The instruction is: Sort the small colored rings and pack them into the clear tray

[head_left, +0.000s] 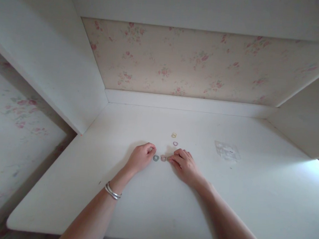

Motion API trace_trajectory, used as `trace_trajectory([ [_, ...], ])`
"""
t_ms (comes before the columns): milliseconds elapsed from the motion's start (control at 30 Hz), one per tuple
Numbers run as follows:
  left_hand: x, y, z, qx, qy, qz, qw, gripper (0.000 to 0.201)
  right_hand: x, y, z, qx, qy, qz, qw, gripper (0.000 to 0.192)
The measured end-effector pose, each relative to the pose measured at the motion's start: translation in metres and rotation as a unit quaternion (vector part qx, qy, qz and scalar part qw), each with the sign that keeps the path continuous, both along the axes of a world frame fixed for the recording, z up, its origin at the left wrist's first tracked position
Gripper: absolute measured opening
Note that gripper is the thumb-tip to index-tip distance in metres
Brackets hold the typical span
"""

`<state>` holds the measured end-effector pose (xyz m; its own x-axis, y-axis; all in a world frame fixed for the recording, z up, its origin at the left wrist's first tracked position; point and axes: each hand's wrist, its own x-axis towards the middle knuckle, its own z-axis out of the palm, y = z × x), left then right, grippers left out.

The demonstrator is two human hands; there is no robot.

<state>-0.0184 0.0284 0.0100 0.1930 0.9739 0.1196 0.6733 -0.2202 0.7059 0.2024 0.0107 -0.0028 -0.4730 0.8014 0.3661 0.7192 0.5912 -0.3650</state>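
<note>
Soft dim daylight from the right, wide-angle edge distortion.

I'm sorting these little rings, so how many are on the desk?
4, maybe more under the hands: yellow ring farthest, purple ring below it, blue-grey ring by the left hand, pink ring beside the right hand.

White desk (141, 213) in a white alcove, faded floral wallpaper (186, 62) behind (pink blossoms), daylight from the right

Desk (252, 200): surface bare along the near edge and toward the right edge. Obstacles: small rings (163, 157) near the centre, clear packet (227, 150) right of centre. White side panels (69, 72) wall in the far corners.
</note>
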Motion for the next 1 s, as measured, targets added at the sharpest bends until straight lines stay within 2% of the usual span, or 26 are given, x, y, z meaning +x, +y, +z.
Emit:
trace_trajectory([
  [333, 0.0, 0.0, 0.0, -0.006, 0.002, 0.007, 1.0, 0.027, 0.016, 0.006, 0.002, 0.008, 0.072, -0.046, 0.996, 0.019],
  [500, 0.0, 0.0, -0.001, -0.011, -0.003, 0.005, 1.0, 0.027, 0.017, 0.005, 0.002, 0.005, 0.032, -0.027, 0.999, 0.019],
  [700, 0.001, -0.001, 0.0, -0.018, -0.007, 0.006, 1.0, 0.029, 0.018, 0.005, 0.003, -0.002, -0.001, -0.049, 0.999, 0.022],
  [867, 0.002, -0.001, 0.002, -0.018, -0.009, 0.007, 1.0, 0.027, 0.016, 0.003, 0.008, 0.018, 0.023, -0.06, 0.998, 0.024],
  [1000, 0.002, -0.001, 0.002, -0.009, -0.005, 0.004, 1.0, 0.026, 0.002, -0.005, 0.013, 0.023, 0.023, -0.05, 0.998, 0.022],
])
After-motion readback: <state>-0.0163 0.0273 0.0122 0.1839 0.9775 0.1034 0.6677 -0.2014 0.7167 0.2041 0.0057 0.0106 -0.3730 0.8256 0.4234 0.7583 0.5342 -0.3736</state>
